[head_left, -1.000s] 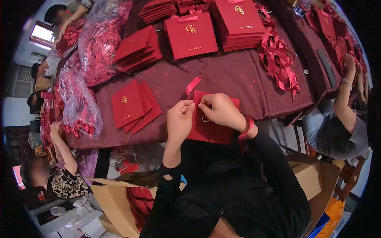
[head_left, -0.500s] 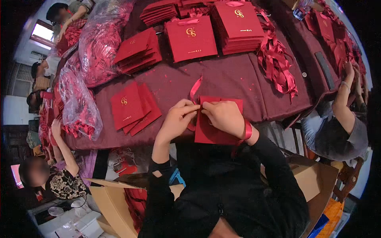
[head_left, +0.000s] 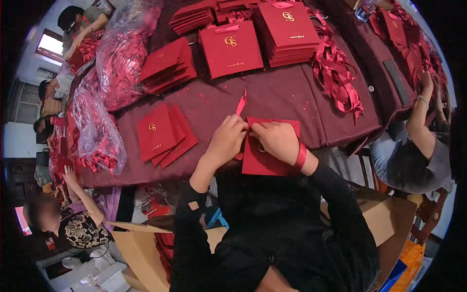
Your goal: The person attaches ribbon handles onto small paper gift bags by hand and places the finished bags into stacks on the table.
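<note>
A small red paper gift bag (head_left: 262, 167) lies flat at the table's front edge, its gold print partly under my fingers. My right hand (head_left: 276, 141) is closed on the bag's top left edge, with thumb and fingers together. Pinched in my left hand (head_left: 226, 140), just beside that edge, is a pink-red ribbon (head_left: 241, 102) whose free end sticks up behind the hand. My fingertips hide where ribbon and bag meet. A red ribbon loop (head_left: 301, 156) hangs round my right wrist. Left of my hands lie several flat red bags (head_left: 159, 131), fanned out.
At the back are stacks of red bags (head_left: 287, 29) and a single bag (head_left: 231, 51). Loose ribbons (head_left: 335, 73) lie at right, plastic sacks of ribbon (head_left: 121, 63) at left. Cardboard boxes (head_left: 138, 248) flank me. Other people (head_left: 82, 219) work around the table.
My left hand has turned more upright and moved slightly right, its fingers curled at the ribbon. My right hand stays on the bag, and more of the bag's gold print shows.
</note>
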Tool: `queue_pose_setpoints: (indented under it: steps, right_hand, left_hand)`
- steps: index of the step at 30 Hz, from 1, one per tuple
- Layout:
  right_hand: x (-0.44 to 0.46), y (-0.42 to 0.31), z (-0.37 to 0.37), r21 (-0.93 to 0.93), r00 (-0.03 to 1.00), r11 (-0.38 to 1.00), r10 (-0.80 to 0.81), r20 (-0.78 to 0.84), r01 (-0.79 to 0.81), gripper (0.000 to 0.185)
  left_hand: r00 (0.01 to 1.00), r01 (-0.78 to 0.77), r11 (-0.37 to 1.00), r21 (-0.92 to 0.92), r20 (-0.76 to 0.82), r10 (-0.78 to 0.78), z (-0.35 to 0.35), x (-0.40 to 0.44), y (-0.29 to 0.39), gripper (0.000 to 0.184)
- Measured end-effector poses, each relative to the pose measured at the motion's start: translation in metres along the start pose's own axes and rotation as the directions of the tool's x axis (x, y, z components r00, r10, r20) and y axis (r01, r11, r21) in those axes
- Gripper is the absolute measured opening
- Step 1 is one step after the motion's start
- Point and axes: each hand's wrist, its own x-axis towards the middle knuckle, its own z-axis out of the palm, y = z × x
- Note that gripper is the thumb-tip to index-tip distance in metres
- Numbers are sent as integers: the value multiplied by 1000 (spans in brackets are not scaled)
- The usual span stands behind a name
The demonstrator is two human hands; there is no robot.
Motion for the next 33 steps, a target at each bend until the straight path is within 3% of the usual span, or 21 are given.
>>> queue_pose_setpoints:
  steps: [3,7,15,18,19,24,26,33]
  right_hand:
    - [-3,0,2,-112,999,994,-6,-52,0,19]
    - [-7,-1,-1,-275,991,961,-41,-129,4,22]
    - [-14,9,-12,-345,994,938,-71,-86,37,24]
    - [-12,14,-8,-338,960,939,-146,-239,59,25]
    - [-14,17,-4,-317,972,946,-129,-198,61,26]
    - [-15,15,-6,-313,984,947,-116,-136,69,24]
    - [-15,14,-7,-307,988,950,-94,-119,54,21]
    - [-15,15,-5,-301,983,951,-110,-147,61,23]
  left_hand:
    - [999,-6,994,110,35,2,-4,1,5,16]
    - [995,-33,993,118,100,21,-14,2,3,17]
    - [998,37,999,-38,43,-35,-30,9,-8,9]
    - [993,13,996,90,-117,-2,-56,7,-29,7]
    - [985,125,991,44,-122,-119,-63,6,-31,6]
    - [986,61,992,106,-164,-43,-67,23,-47,7]
    - [970,61,960,274,-241,7,-73,33,-62,7]
    - [975,93,897,431,-222,6,-60,47,-74,7]
